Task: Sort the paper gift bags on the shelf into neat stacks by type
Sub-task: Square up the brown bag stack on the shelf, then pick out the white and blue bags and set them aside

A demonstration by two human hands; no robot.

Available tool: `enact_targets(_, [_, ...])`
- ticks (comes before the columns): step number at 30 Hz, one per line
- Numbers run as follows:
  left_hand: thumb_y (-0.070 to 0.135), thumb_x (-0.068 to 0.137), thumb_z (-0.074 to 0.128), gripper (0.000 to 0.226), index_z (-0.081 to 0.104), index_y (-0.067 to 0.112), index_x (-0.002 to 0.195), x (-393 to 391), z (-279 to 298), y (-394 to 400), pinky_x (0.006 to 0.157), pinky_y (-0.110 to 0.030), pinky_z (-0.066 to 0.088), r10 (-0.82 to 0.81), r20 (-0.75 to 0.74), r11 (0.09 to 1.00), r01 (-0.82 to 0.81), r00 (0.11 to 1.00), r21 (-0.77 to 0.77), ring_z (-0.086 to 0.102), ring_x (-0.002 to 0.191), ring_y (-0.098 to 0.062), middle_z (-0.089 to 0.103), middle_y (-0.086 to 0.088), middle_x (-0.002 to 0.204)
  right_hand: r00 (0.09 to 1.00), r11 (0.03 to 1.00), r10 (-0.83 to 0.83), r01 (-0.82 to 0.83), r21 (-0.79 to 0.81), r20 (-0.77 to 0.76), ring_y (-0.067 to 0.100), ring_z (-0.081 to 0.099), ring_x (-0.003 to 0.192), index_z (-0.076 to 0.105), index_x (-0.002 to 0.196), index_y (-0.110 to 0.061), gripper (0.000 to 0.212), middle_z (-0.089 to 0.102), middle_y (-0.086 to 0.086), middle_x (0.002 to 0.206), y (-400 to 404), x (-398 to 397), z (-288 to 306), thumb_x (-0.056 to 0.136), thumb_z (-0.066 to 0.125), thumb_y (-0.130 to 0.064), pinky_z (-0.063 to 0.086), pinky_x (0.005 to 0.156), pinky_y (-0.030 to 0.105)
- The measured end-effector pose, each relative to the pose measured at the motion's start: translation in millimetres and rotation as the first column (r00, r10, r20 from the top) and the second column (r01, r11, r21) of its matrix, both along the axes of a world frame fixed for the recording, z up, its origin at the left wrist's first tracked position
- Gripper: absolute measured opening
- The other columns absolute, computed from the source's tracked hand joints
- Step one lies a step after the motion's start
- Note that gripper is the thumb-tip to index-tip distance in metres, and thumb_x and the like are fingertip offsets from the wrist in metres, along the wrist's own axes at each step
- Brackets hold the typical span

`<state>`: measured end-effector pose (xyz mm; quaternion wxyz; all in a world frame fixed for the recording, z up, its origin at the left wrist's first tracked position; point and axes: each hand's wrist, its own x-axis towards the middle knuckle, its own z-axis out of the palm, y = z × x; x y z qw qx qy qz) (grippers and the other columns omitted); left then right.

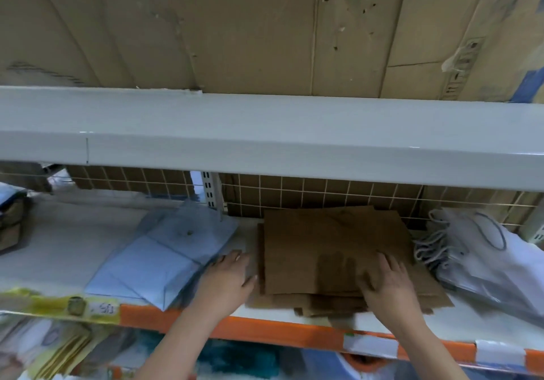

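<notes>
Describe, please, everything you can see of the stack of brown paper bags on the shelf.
The stack of brown paper bags lies flat mid-shelf against the wire grid, plain kraft-looking sheets, unevenly squared: lower bags jut past the front and right edges. The right hand rests on its top; the left hand presses its left edge. Blue bags lie left, white corded ones right.

head view, close, facing shelf

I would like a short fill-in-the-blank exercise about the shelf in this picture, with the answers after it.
1. Both hands rest on the stack of ____ paper bags.
2. The light blue bags lie to the ____ of that stack.
3. The white bags have ____ handles.
4. The shelf's front edge is ____.

Answers: brown; left; rope; orange
</notes>
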<state>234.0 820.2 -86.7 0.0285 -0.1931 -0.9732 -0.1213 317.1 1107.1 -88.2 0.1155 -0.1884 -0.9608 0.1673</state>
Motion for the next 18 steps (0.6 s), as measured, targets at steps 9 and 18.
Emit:
enact_targets(9, [0.041, 0.078, 0.048, 0.047, 0.069, 0.016, 0.112, 6, 21, -146, 0.06, -0.034, 0.055, 0.123, -0.218, 0.992, -0.115, 0.968, 0.05, 0.07, 0.075, -0.02, 0.073, -0.002, 0.095, 0.963, 0.953, 0.263, -0.27, -0.136, -0.064, 0.02, 0.036, 0.135, 0.039, 0.139, -0.034, 0.048, 0.045, -0.004, 0.142, -132, -17, 28, 0.093, 0.053, -0.029, 0.037, 0.106, 0.037])
enact_targets(18, [0.044, 0.076, 0.042, 0.05, 0.067, 0.019, 0.111, 40, 40, -333, 0.064, -0.034, 0.055, 0.245, -0.266, 0.965, -0.26, 0.932, -0.021, 0.069, 0.072, -0.023, 0.07, 0.002, 0.091, 0.879, 0.87, 0.473, -0.477, -0.123, -0.059, 0.011, 0.04, 0.13, 0.04, 0.14, -0.032, 0.046, 0.043, -0.012, 0.142, -305, -31, 24, 0.095, 0.052, -0.028, 0.035, 0.102, 0.025])
